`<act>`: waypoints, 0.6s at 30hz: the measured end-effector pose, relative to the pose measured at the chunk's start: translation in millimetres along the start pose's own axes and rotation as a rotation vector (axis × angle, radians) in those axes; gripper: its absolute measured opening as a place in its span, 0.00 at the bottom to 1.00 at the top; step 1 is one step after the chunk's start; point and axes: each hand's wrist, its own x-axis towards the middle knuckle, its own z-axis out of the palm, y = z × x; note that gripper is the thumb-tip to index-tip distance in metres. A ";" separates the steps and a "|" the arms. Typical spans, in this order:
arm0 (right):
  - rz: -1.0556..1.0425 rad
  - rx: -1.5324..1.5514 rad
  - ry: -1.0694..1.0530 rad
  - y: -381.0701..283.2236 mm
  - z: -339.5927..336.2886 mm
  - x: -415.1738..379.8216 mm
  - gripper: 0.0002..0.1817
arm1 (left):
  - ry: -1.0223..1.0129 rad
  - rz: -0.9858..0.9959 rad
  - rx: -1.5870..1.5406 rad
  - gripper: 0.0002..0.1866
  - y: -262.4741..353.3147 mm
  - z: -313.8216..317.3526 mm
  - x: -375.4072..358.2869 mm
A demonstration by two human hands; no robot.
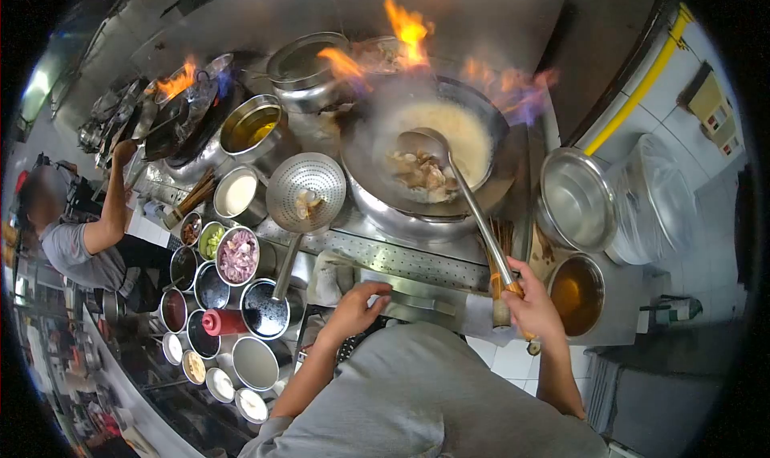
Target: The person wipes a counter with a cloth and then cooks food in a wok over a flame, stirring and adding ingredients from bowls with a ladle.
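Observation:
My right hand [533,301] is closed round the handle of a long metal ladle [473,203]. The ladle's bowl rests in a large wok [358,165] of pale, cloudy liquid [457,129], beside brownish-white food pieces [419,174] that I cannot name for sure. Flames [409,31] rise behind the wok. Near my waist, my left hand [358,307] holds nothing, its fingers loosely bent and the thumb apart. It is nearest to a folded grey cloth [330,275] on the stove's front edge. Left of the wok, a perforated skimmer [301,169] holds a few similar pieces.
Pots of oil [255,129] and white liquid [237,195] stand left. Several seasoning containers, chopped onion [239,255] and a red bottle [223,322] fill the lower left. A metal basin [576,193] and brown-liquid pot [576,293] stand right. A co-worker [88,233] works near other flames.

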 end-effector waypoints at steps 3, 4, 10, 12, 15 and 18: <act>-0.025 0.022 0.098 4.3 3.1 -6.0 0.35 | -0.012 0.104 0.038 0.15 -0.6 16.6 9.0; -0.003 0.002 0.118 -0.4 -0.7 -9.7 0.35 | -0.028 0.102 0.039 0.15 1.3 18.2 10.7; 0.014 0.132 0.018 -21.6 -48.9 -40.0 0.36 | -0.108 0.141 0.186 0.16 -24.6 25.6 10.6; 0.055 0.049 -0.022 -32.2 -43.7 -37.2 0.36 | -0.127 0.155 0.197 0.17 -31.6 26.7 12.3; 0.094 0.001 -0.082 -44.5 -42.9 -43.3 0.35 | -0.136 0.137 0.183 0.17 -36.8 26.7 13.0; 0.116 0.024 -0.108 -56.7 -51.9 -59.3 0.35 | -0.090 0.161 0.172 0.18 -38.4 26.9 9.7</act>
